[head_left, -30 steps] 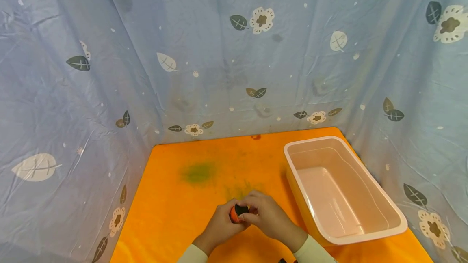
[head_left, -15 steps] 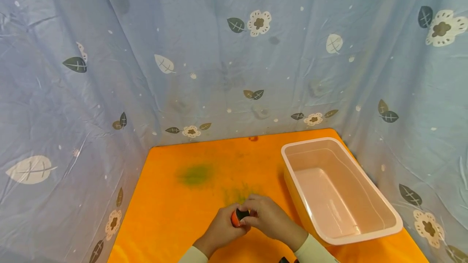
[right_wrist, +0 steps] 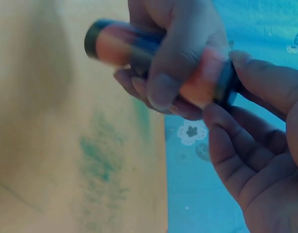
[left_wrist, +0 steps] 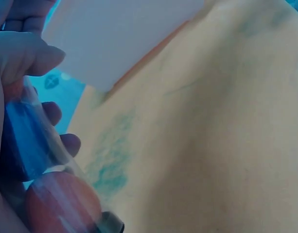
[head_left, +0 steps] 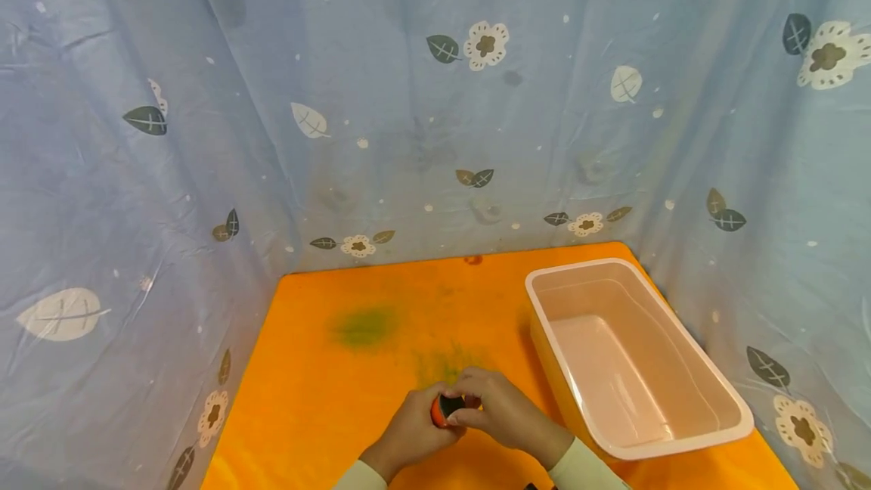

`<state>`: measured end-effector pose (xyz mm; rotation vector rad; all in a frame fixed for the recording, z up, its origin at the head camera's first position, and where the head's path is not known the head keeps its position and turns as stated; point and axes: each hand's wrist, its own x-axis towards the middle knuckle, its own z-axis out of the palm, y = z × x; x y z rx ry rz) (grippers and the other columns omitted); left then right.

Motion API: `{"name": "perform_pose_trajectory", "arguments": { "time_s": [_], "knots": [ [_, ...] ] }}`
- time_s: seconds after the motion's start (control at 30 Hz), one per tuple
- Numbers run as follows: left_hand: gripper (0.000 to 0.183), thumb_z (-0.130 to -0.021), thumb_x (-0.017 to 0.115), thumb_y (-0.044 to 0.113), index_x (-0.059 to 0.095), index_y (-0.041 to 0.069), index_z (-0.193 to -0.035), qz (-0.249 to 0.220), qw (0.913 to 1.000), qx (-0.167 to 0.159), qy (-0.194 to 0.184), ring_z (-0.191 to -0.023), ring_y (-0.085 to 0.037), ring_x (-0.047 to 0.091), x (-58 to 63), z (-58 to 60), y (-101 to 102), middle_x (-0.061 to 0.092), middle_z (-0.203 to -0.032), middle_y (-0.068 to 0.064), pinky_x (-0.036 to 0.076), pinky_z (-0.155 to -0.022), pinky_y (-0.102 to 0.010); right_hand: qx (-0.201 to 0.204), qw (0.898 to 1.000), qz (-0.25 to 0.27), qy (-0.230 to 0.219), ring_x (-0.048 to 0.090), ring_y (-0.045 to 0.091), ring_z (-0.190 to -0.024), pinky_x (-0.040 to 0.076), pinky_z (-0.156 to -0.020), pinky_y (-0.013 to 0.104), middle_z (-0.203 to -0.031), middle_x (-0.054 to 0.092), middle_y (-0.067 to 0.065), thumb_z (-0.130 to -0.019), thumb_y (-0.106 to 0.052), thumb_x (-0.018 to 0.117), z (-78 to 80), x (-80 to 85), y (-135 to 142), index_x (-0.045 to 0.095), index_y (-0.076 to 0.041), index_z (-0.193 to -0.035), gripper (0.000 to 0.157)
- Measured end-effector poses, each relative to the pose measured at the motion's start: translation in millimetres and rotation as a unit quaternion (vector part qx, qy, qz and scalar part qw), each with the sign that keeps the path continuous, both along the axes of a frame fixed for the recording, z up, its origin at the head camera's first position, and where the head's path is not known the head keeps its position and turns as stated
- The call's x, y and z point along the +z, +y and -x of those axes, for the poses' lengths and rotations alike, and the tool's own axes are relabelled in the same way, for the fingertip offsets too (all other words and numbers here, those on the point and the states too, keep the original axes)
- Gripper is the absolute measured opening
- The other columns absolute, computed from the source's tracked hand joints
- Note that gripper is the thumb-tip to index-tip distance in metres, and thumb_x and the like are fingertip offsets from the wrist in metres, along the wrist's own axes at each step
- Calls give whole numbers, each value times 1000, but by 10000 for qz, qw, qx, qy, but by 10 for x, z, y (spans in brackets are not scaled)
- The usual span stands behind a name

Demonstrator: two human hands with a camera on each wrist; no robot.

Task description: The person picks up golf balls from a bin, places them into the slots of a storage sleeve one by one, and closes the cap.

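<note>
An orange, dark-banded tube [head_left: 438, 412] with black ends is held over the front of the orange surface. My left hand [head_left: 411, 429] grips its body, fingers curled round it. At its upper end, my right hand [head_left: 506, 416] pinches the black cap [right_wrist: 226, 83] between thumb and fingers. In the left wrist view the tube [left_wrist: 29, 141] looks clear and shiny, with a dark blue part and a rounded orange part. Seen from the right wrist, its other black end [right_wrist: 93, 40] sticks out past my left hand. My left fingers hide much of its middle.
A pale pink plastic bin [head_left: 690, 443] stands to the right of my hands. Green stains [head_left: 366, 326] mark the orange cloth [head_left: 306, 384]. Blue patterned curtain [head_left: 408, 97] encloses the back and sides. Part of a dark item [head_left: 531, 486] shows at the bottom edge.
Both hands stay in nearly the same place with the tube between them. My right thumb and fingers shift slightly around the black cap. The head view tilts a little.
</note>
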<state>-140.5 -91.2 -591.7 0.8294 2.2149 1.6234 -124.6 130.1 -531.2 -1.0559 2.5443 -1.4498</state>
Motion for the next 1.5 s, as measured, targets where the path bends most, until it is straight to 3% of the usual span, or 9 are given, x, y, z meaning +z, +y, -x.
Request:
{"name": "perform_pose_trajectory", "arguments": {
  "time_s": [0.27,0.47,0.63,0.77,0.9,0.97,1.13,1.3,1.5],
  "knots": [
    [27,-97,81,8,70,15,-121,-201,9994,134,260,-89,-13,74,1,46,47,75,-111,2,62,-73,-30,-217,9997,-7,101,57,3,-86,58,-78,27,-110,67,-8,-98,-17,84,31,-20,-8,76,-11,-123,26],
    [33,-100,84,20,69,19,-130,-362,9974,264,571,-93,-16,74,20,172,105,75,-113,2,63,-78,-35,-968,9932,529,380,62,6,-85,60,-78,33,-115,69,-4,-100,-23,84,34,2,38,74,-13,-131,34],
    [34,-93,91,36,69,27,-117,136,9915,944,890,-91,-14,67,-16,313,101,69,-105,8,58,-82,-36,-1795,9784,722,725,62,7,-84,59,-73,31,-116,68,-7,-99,-11,83,-2,-20,144,75,-14,-128,30],
    [40,-89,94,36,67,24,-117,282,9881,1407,552,-88,-16,64,-77,383,63,67,-101,0,56,-80,-37,-2168,9735,522,507,61,6,-82,59,-71,30,-111,66,-12,-97,-4,84,-83,-132,255,76,-16,-121,29],
    [44,-89,94,29,67,20,-123,71,9878,1550,155,-90,-19,66,-133,447,83,68,-103,-8,56,-82,-37,-2257,9733,396,114,61,5,-81,58,-71,29,-108,67,-11,-100,-8,82,-214,-343,326,77,-17,-118,22],
    [45,-89,95,25,67,20,-123,-72,9871,1600,54,-92,-18,66,-153,483,129,68,-104,-5,56,-83,-36,-2227,9740,419,60,60,4,-80,58,-70,28,-107,67,-9,-101,-11,81,-286,-472,341,76,-18,-116,18],
    [44,-87,96,17,68,19,-121,-278,9867,1603,57,-99,-28,69,-147,554,267,69,-106,-1,57,-87,-38,-1990,9776,661,-198,58,4,-79,56,-67,27,-106,69,-2,-103,-12,79,-420,-710,338,76,-16,-114,12],
    [45,-86,98,20,70,16,-121,-120,9886,1478,272,-97,-22,68,-310,647,336,69,-109,-6,56,-89,-41,-1926,9779,737,-341,59,4,-79,55,-66,27,-104,69,-7,-103,-10,78,-475,-807,340,77,-14,-113,11],
    [48,-86,98,15,69,4,-122,-80,9900,1397,164,-93,-19,64,-421,659,378,66,-103,3,54,-87,-40,-1900,9772,853,-416,59,5,-79,55,-67,27,-103,69,-5,-104,-9,77,-494,-835,370,77,-12,-114,11]
  ]
}}
